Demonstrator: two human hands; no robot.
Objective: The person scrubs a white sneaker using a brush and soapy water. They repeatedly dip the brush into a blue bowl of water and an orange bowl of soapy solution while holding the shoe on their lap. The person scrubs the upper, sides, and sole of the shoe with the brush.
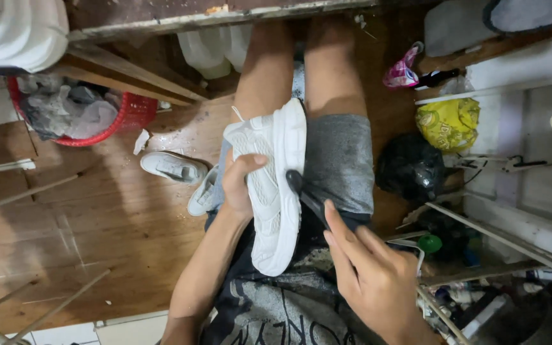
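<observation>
The sneaker (275,185) rests on the person's lap. Left of the sneaker, two shoes (174,167) lie on the floor (110,223); farther left stands a basket (132,115). Right of the sneaker lie bags (448,124).

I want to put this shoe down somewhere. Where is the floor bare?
Bare wood floor lies to the left, between the red basket, the two white shoes and the thin sticks. The right is crowded: black bag, yellow bag, bottles and shelf rails.
</observation>
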